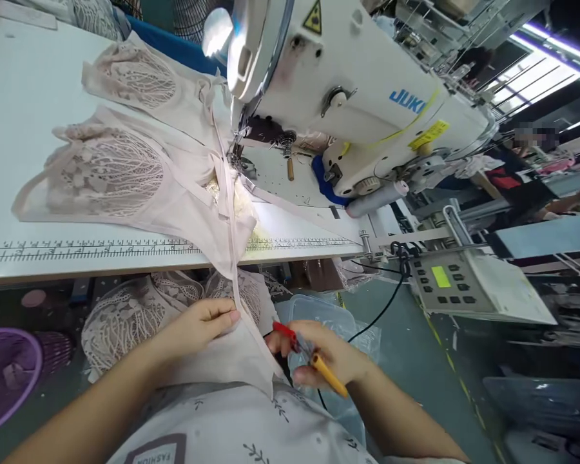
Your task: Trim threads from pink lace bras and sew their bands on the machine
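My left hand [207,324] pinches the edge of a pale pink lace bra [113,171] between thumb and fingers. From there the bra's narrow trim strip [231,238] runs up over the table edge to the sewing machine's presser foot [235,156]. In my right hand [326,351] is a pair of snips with one red and one orange handle [329,375], its fingers wrapped round it. The snips are close to the fabric's right edge at my lap. Motion blurs the metal part, and I cannot tell whether the blades touch the cloth.
A white sewing machine [348,84] stands on the table [33,193], which has a ruler strip [91,249] along its front edge. A control panel [444,277] juts out at right. More lace pieces [125,322] hang below the table. A purple basket [38,361] stands at lower left.
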Tool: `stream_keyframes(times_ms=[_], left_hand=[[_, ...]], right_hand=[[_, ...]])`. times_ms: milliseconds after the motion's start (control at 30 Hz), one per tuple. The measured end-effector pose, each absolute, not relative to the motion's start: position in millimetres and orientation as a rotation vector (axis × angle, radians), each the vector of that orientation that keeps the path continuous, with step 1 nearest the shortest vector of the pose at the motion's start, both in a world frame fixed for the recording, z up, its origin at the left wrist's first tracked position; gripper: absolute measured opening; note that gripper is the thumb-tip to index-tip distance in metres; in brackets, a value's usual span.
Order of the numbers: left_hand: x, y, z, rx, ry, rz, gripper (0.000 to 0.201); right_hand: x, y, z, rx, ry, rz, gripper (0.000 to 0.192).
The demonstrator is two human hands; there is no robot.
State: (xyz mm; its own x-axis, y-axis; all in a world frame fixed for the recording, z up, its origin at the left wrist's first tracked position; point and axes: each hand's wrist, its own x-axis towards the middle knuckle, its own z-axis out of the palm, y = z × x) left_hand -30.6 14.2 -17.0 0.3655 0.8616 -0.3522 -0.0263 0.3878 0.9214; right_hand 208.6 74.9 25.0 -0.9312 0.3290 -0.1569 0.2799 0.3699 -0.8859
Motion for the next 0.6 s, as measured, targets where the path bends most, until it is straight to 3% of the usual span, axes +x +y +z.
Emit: stream_keyframes(times_ms=[133,300,600], left_hand=[[-30.0,11.5,-18.3,1.014,1.085,0.747,0.04],[-32.3,10.5,-21.2,1.028,1.107,0.724,0.039],[-39.6,8.0,-19.6,1.025,1.128,0.71,0.035]], right_hand=[[211.2,115.5,29.4,-0.737,-2.727,1.734,0.063],[189.3,149.1,35.3,-0.713,-3.169,1.622,0.06],[153.4,157.5,54.4,-0.687,-3.341,1.445,0.051]])
